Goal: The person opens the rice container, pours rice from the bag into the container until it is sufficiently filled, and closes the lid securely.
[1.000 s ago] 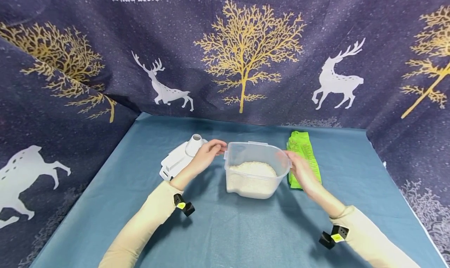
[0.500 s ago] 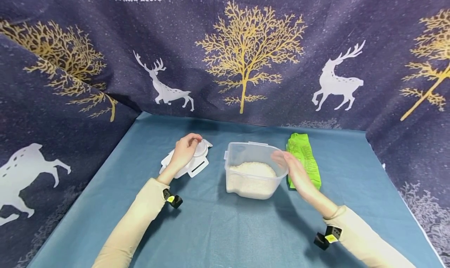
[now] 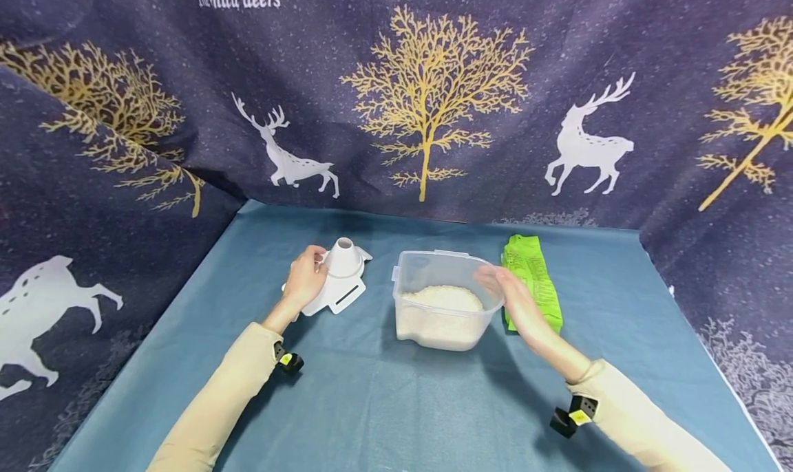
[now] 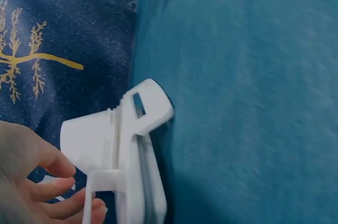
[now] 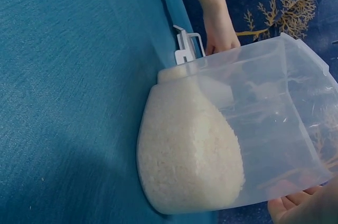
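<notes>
A white plastic lid (image 3: 341, 287) with a cone-shaped spout (image 3: 344, 256) and a side handle (image 4: 88, 198) lies on the cloth at left. My left hand (image 3: 305, 278) is at that handle, its fingers curled in behind the handle bar. Right of the lid stands a clear plastic container (image 3: 405, 271), partly filled with white rice (image 5: 185, 145). My right hand (image 3: 517, 298) rests against the container's right wall, its fingers fairly straight and seen blurred through the plastic.
A bright green packet (image 3: 535, 279) lies just behind and right of my right hand. The blue cloth (image 3: 396, 403) covers the table, and a dark deer-and-tree curtain (image 3: 434, 80) hangs along its back and left.
My left hand moved from the container's left rim to the lid, then from its spout to the handle. The lid has been turned. My right hand eased from the rim against the wall.
</notes>
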